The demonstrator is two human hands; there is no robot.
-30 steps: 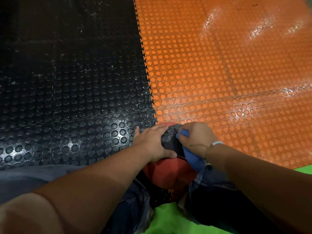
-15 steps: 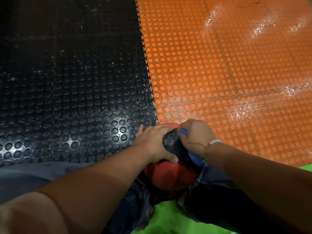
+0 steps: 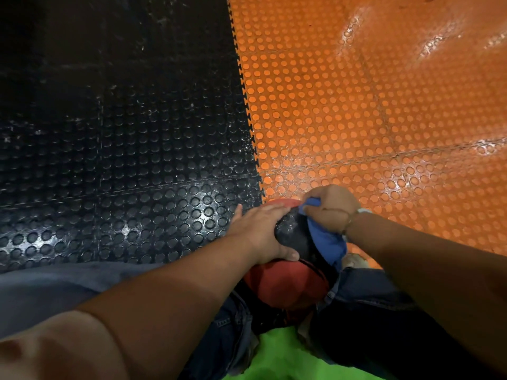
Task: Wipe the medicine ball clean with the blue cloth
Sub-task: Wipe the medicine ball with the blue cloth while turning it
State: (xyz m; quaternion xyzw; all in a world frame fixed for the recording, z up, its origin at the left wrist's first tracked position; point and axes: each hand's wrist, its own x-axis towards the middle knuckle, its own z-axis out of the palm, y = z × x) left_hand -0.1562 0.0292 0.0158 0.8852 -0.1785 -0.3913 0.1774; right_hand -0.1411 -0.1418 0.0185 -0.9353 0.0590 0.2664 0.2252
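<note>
Between the legs (image 3: pixel 365 311), pinning the medicine ball (image 3: pixel 288 286) under a flat left hand (image 3: pixel 260 231), rubbing its dusty black panel (image 3: pixel 293 238) with the blue cloth (image 3: pixel 326 244) bunched in the right hand (image 3: pixel 329 209); likely midway.

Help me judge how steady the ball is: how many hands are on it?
2. The left hand lies flat on the upper left of the medicine ball; the right hand grips the blue cloth against its upper right.

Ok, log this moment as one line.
step: wipe | left hand: rests on medicine ball | right hand: grips blue cloth against ball
</note>
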